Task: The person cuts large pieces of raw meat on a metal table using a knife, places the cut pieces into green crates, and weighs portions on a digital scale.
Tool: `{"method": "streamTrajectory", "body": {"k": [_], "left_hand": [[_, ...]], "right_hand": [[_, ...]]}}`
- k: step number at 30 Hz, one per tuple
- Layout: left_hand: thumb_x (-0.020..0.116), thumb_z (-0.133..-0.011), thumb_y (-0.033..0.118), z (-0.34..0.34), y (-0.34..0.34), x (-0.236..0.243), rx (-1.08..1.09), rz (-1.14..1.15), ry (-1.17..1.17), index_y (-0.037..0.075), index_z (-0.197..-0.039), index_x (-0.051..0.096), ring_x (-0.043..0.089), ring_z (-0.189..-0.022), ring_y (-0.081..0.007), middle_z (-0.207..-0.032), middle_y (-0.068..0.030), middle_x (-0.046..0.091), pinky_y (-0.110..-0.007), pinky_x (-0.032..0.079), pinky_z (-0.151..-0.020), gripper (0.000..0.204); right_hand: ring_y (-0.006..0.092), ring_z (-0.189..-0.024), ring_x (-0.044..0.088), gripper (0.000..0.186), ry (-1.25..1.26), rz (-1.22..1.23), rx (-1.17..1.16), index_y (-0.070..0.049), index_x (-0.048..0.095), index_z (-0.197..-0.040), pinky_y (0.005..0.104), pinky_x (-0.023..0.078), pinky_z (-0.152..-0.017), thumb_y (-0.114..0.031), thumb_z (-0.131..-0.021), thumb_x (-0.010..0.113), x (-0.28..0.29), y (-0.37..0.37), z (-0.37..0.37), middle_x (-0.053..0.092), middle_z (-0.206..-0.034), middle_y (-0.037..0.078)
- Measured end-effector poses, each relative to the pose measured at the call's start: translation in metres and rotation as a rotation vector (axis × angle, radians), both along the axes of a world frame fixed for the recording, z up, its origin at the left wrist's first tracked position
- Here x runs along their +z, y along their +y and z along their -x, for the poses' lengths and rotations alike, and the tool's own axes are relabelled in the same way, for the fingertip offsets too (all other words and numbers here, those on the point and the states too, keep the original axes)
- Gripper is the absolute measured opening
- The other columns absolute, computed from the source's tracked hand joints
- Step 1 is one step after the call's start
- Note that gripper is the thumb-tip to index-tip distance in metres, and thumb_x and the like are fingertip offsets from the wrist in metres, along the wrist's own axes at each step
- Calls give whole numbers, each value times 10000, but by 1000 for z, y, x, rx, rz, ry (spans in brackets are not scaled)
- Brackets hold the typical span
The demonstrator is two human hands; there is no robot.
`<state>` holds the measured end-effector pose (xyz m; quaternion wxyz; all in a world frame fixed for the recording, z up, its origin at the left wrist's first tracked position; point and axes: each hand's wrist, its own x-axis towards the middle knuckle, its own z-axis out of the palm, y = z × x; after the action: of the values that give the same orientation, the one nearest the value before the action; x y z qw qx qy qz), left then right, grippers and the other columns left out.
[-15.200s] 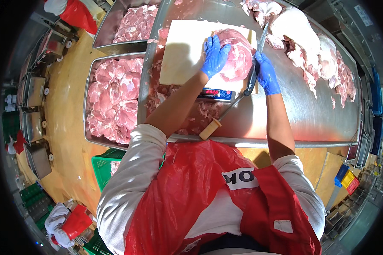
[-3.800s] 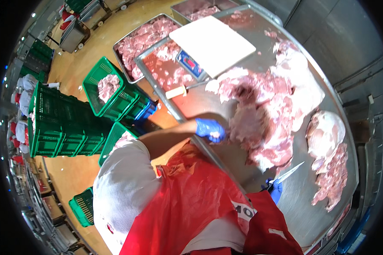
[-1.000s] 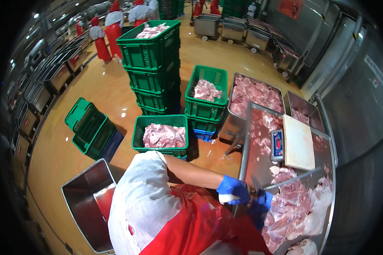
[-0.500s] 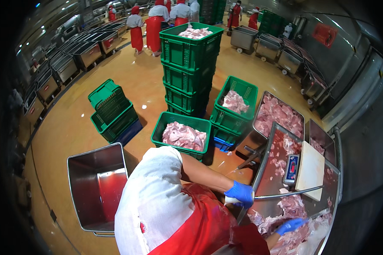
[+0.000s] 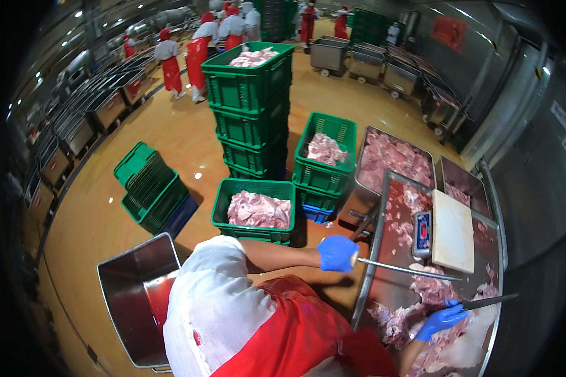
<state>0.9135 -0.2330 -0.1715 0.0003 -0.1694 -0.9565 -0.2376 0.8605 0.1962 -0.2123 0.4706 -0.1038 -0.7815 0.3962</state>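
My left hand (image 5: 338, 253), in a blue glove, is closed round the handle of a sharpening steel (image 5: 409, 269). The long rod reaches right across the metal work table (image 5: 383, 286). My right hand (image 5: 443, 320), also gloved in blue, grips a knife (image 5: 490, 301) whose dark blade points right. The blade lies nearer me than the steel and apart from it. Below and around my right hand are pieces of raw meat (image 5: 399, 323), with a pale sheet of fat or skin (image 5: 462, 352) near the table's front.
A scale (image 5: 422, 234) and a white cutting board (image 5: 453, 231) rest on the table. Beyond stands a metal bin of meat (image 5: 396, 157). Green crates (image 5: 248, 81) are stacked ahead, others (image 5: 253, 235) nearer. At left is a metal tub (image 5: 129, 301). Several people work far off.
My right hand has risen slightly off the meat, and the knife blade now shows plainly. My left hand has shifted left with the steel. The whole view has turned a little.
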Motion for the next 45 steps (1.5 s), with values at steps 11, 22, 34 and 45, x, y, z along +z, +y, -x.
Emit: {"method": "streamTrajectory", "body": {"k": [11,22,34,45], "left_hand": [[707,-753,246,19,8,82,71,-21,408,127,-815,600,632,-655,-398,-700,-146,630,-482,509,-576,172],[655,-753,179,25,5,118,82,-71,536,89,-764,616,634,-623,-396,-690,-175,636,-500,505,-566,99],[720,-705,290,35,-10,74,35,-216,130,-5,-812,658,658,-596,-339,-670,-203,641,-454,521,-563,319],[683,-860,150,-17,55,19,-493,-961,-1316,57,-715,625,510,-500,-104,-578,-5,526,-269,396,-451,182]], "right_hand": [[139,-559,462,278,168,393,429,-39,524,-926,291,406,-477,-284,-1052,490,77,-62,-37,513,-717,57],[77,-558,433,312,-133,-648,481,-48,512,-856,233,379,-469,-277,-1061,463,15,-108,-75,461,-688,6],[296,-643,576,191,-233,-691,433,0,571,-991,413,463,-565,-186,-989,525,-78,-52,-83,563,-750,143],[248,-791,547,263,-184,-409,777,30,593,-1161,370,477,-700,-80,-922,580,6,-106,-87,538,-888,95]]}}
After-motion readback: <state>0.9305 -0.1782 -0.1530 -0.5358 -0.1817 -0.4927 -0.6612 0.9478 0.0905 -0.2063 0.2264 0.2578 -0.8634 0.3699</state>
